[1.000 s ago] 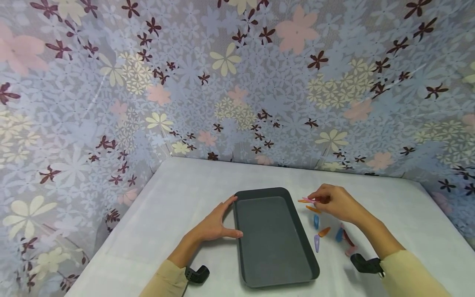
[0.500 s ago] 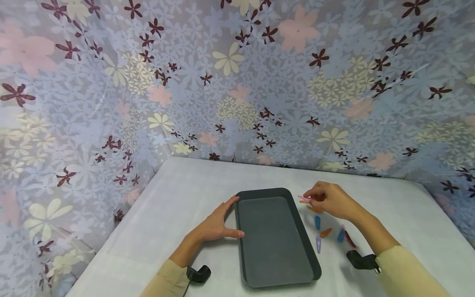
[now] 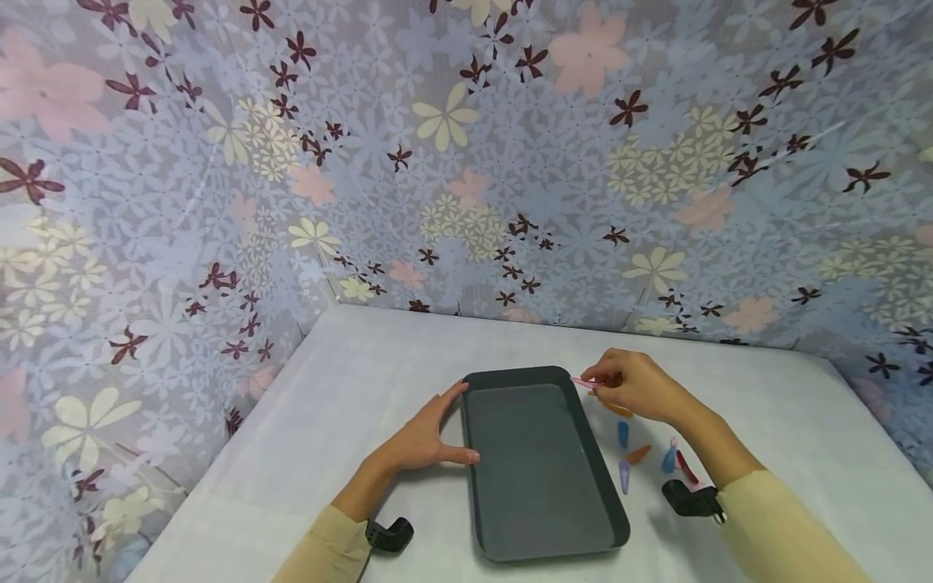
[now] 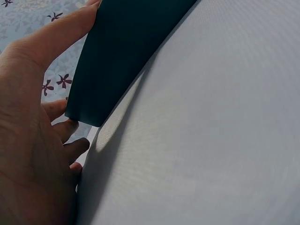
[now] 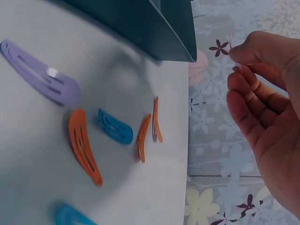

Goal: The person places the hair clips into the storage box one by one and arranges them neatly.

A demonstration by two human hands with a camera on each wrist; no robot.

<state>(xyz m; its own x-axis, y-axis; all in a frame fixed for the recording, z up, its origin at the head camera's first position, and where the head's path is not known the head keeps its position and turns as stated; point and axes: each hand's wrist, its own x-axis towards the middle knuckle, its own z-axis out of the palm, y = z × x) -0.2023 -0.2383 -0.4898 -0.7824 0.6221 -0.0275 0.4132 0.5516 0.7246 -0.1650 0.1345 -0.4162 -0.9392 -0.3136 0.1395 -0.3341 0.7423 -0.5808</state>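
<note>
A dark grey rectangular tray lies on the white table. My left hand rests against its left side, thumb on the rim and fingers spread toward the far corner; the left wrist view shows fingertips touching the tray wall. Just beyond the tray's far right corner, my right hand pinches a pink snap hair clip between thumb and fingers, above the table. Below it lie a lilac hair clip, a blue one and several orange ones.
Further right on the table are another blue clip and a red clip, with some pink showing beside them. A floral curtain stands behind and left of the white table. Each wrist wears a black camera.
My right hand has lifted the pink hair clip from beside the orange ones and moved left toward the tray's far right corner. My left hand has stayed at the tray.
</note>
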